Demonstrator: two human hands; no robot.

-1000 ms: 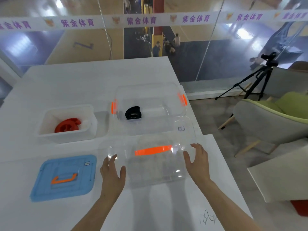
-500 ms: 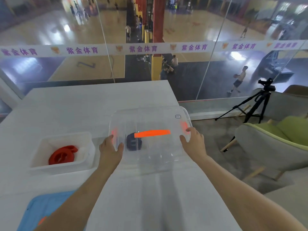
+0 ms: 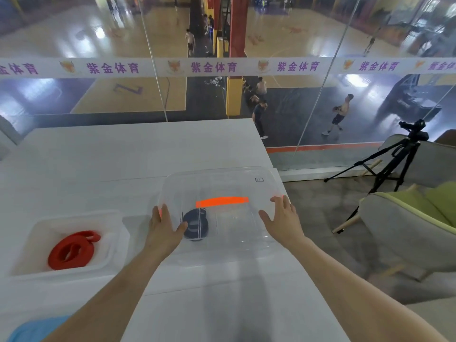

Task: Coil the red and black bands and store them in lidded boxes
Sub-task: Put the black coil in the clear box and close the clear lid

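A clear lid [image 3: 229, 183] with an orange handle lies on top of the clear box [image 3: 222, 253]. Through it I see the coiled black band [image 3: 196, 224] inside. My left hand [image 3: 164, 227] rests flat on the lid's left edge and my right hand [image 3: 282, 222] on its right edge, fingers spread. To the left, the coiled red band [image 3: 71, 250] lies in an open white box [image 3: 116, 233]. A corner of the blue lid [image 3: 32, 329] shows at the bottom left.
The white table [image 3: 138, 154] ends just right of the clear box. Beyond that edge stand a grey and green armchair [image 3: 414, 228] and a camera tripod [image 3: 394, 156]. A glass wall rises behind the table.
Both hands carried the clear lid from the near table forward onto the clear box. They now press on its left and right edges. The view tilted up, so the blue lid is mostly out of frame.
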